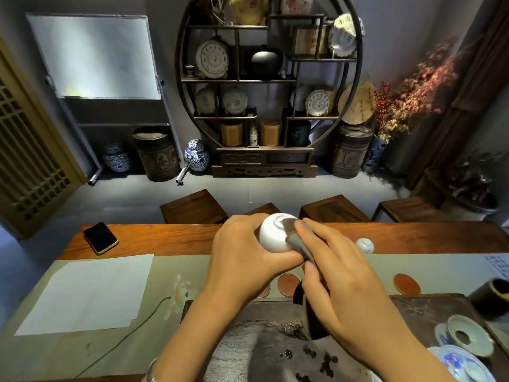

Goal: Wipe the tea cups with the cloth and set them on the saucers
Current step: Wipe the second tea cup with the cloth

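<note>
Cup: white tea cup [275, 232] held up above the counter [170, 238], tipped so the foot ring faces away and upward, mouth toward the left palm.
Left hand: left hand [242, 257] wrapped round the cup from the near-left side, fingers curled about its wall, thumb under it.
Right hand: right hand [338, 274] pinching a grey cloth [298, 241] against the cup's right flank and foot; fingers [305, 227] laid along the cloth, clenched on it rather than on the cup.
Cloth: folded strip, long axis running from the cup's foot down and toward the body, lower end hanging dark below the right palm.
Key relation: cup lies left of and just beyond the right fingertips, touching the cloth; nearest saucer lies below and nearer the body than the cup.
Saucers: round reddish saucer [287, 283] on the table runner directly beneath the two hands, another partly hidden under the left wrist, a third saucer [407, 283] well apart to the right.
Nearer hand: left, already carrying the cup, best placed to lower it.
Step in hand: judged as wiping the outside, setting down not yet done.
Next move calls for: turning the cup mouth-up, then straight down onto the saucer below.
Risk: smooth glazed wall, likely slippery in a one-handed turn.
Other cup: small blue-and-white cup [365, 245] on the counter just beyond the right hand.
</note>
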